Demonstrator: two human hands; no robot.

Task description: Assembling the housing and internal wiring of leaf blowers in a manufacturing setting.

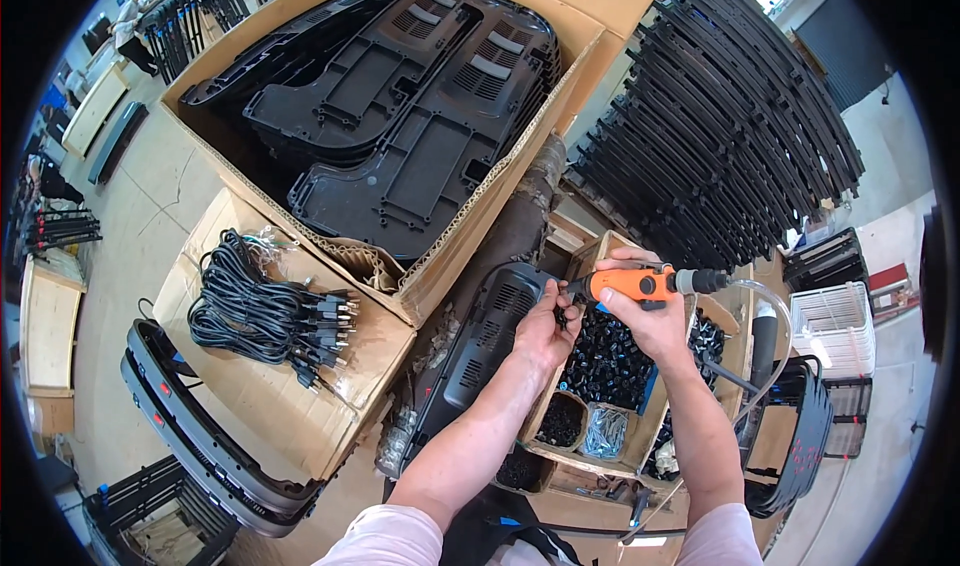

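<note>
My right hand (650,316) is wrapped around an orange power screwdriver (640,285), which lies level with its black nose pointing left. A clear hose (785,326) runs from its back end. My left hand (545,328) is closed beside the tool's nose, fingertips pinched; small dark bits show at the fingers, too small to name. Just left of that hand lies a black plastic cover with vent slots (485,341), tilted along a padded bar (535,191). Under my hands stands a wooden parts box (640,461) full of small black parts (605,366).
A large carton (560,116) of black plastic panels (400,181) stands ahead. Bundled black cables (265,311) rest on cardboard at left. Black frames (720,116) are stacked at far right, near a white basket (835,316). Screws (604,432) fill a small bin.
</note>
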